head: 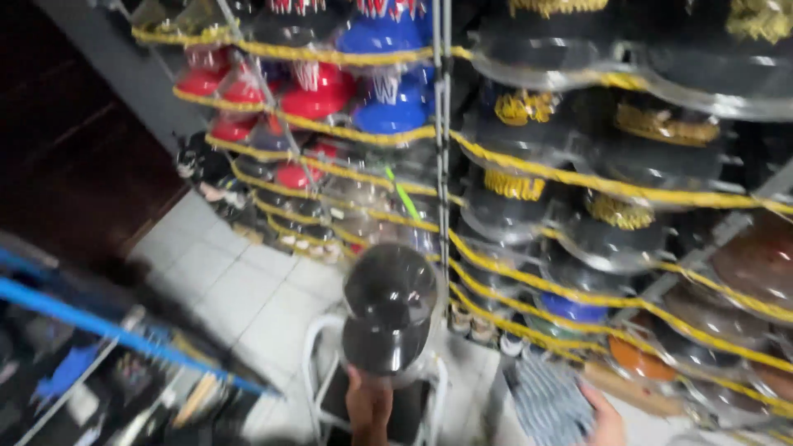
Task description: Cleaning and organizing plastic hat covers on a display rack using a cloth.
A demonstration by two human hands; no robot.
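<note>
Shelves (512, 165) fill most of the blurred view, tilted across the frame, with yellow cords (578, 177) strung along their fronts. Caps sit in rows behind the cords: red caps (310, 95) and blue caps (388, 99) on the upper left, dark caps with gold trim (529, 107) on the right, brown ones (760, 260) at the far right. White floor tiles (239, 289) show lower left, beside a blue rail (116, 330). A white metal frame (318, 363), perhaps a stool, stands on the tiles below the hands. Just in front of the shelves, near the frame's lower middle, the left hand (369, 405) is closed around the brim end of a black cap (388, 310) in clear wrap, holding it up. The right hand (607, 421), at the bottom edge, grips a striped cloth (549, 400).
</note>
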